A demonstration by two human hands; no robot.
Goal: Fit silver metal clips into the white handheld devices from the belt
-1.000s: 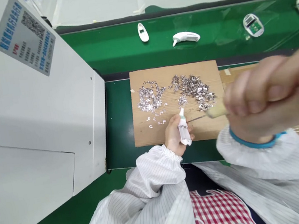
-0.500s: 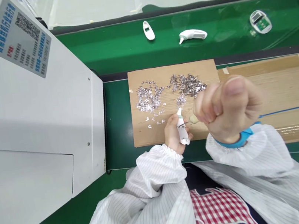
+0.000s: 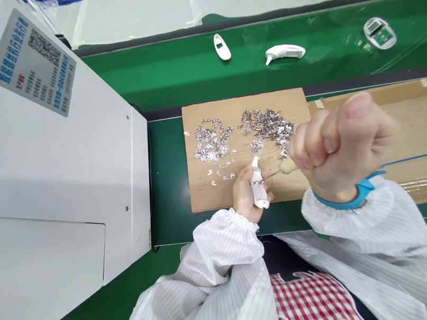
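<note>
My left hand (image 3: 244, 194) is wrapped round a white plastic housing (image 3: 259, 190), its narrow tip pointing away from me. In my right hand (image 3: 342, 146), closed in a fist, is a thin-shafted tool with a pale yellowish handle (image 3: 287, 165). The tool's metal shaft reaches left to the middle of the housing; what its tip touches is too small to tell. Beyond the housing, a pile of dark metal parts (image 3: 272, 125) and a pile of shiny small metal parts (image 3: 211, 141) lie on a cardboard sheet (image 3: 203, 196).
A large white machine (image 3: 53, 189) fills the left side. On the green conveyor (image 3: 184, 73) lie white device parts, among them a curved shell (image 3: 284, 52). A second cardboard sheet (image 3: 412, 119) is at the right, with a blue cord from my wristband across it.
My right hand and the tool have moved to the right, away from my left hand, and more of the shaft shows. The device parts on the conveyor appear slightly further right.
</note>
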